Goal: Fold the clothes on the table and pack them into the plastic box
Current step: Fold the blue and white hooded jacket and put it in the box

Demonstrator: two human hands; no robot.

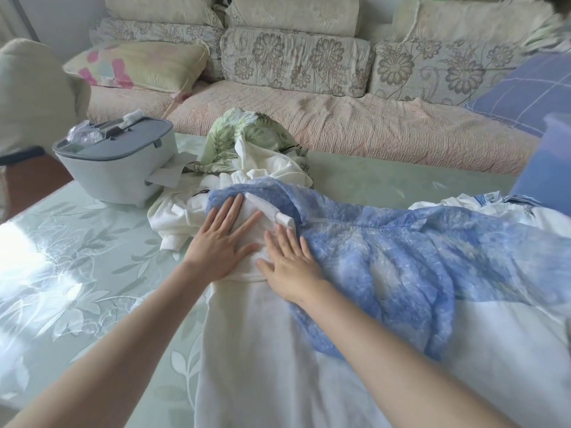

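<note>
The table top [77,242] at left is glossy and smooth, throwing back bright glare over its leaf pattern. In the lower centre the white garment [262,350] is plain matt cloth. The blue garment [401,257] is thin, crinkled, mottled fabric. The cream sweater [173,223] is ribbed knit. The grey container [117,168], upper left, is smooth matt plastic. The sofa cover [370,128] is puckered cloth.

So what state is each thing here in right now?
white garment: spread out flat.
left hand: open, pressing flat on the white garment.
right hand: open, flat on it too.
blue garment: draped loosely, unfolded.
green leafy garment: crumpled heap.
grey container: lid shut.
</note>
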